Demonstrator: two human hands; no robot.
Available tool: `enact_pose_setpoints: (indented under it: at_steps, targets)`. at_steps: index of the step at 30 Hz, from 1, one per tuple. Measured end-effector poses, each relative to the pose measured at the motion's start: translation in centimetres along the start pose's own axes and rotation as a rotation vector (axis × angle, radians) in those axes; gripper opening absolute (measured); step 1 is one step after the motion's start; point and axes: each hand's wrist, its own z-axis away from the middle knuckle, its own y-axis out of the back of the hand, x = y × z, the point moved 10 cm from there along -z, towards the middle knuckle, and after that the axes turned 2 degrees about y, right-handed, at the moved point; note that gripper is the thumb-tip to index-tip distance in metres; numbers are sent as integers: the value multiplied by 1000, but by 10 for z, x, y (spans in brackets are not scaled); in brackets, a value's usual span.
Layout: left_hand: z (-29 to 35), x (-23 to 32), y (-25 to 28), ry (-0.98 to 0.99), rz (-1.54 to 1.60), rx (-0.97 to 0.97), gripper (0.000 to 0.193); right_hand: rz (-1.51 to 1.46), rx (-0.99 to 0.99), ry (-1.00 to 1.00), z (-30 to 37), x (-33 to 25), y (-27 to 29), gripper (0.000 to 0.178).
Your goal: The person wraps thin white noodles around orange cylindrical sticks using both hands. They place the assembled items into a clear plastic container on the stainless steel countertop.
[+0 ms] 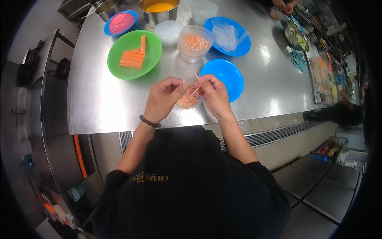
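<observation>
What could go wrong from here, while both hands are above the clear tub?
The pale strip in the right hand might fall outside the clear tub, since it is held above the rim. That hand is also close beside the nearer blue bowl, so it may nudge it.

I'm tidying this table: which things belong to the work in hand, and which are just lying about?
Likely in use: pale strands in the right hand, orange shreds below, orange sticks, green bowl.

Probably lying about: pink bowl, steel pot, teal cloth.
</observation>
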Motion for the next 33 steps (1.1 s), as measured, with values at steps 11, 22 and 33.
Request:
enact_pose_setpoints:
  at_steps: [11,22,33]
  targets:
    - [-3,0,0,-41,-186,60,13,385,-35,179,15,-27,-25,11]
    - [-5,-3,24,-71,-43,149,8,-87,57,108,3,-24,13,9]
    - [-3,-47,40,178,-251,103,18,1169,-233,520,21,-7,-36,13]
